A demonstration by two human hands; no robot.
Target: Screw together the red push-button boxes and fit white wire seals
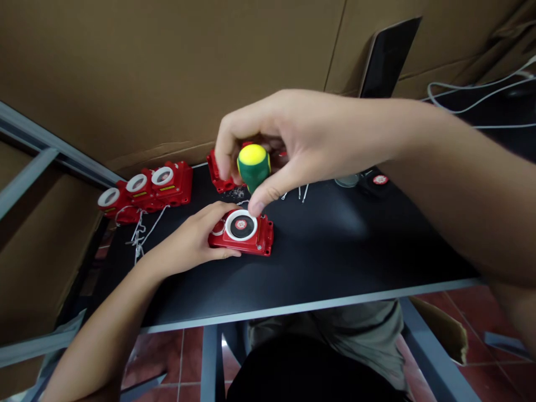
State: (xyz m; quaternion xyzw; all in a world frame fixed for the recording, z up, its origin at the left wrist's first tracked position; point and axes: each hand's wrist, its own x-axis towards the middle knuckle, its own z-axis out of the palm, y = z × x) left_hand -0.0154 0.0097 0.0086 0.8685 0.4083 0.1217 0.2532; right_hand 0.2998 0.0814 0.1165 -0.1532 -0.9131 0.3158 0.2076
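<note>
A red housing with a white ring lies on the black tabletop. Inside the ring sits a black disc with a red and white emblem. My left hand grips the housing from its left side, thumb along the near edge and fingers over the far edge. Above the housing's far side, my right hand is wrapped round the green and yellow handle of a screwdriver, held upright. The screwdriver's shaft and tip are hidden behind the thumb and handle.
Several red housings with white rings stand at the back left, with white cords hanging from them. Another red part lies behind my right hand. A black round piece is at the right. Cardboard walls the back.
</note>
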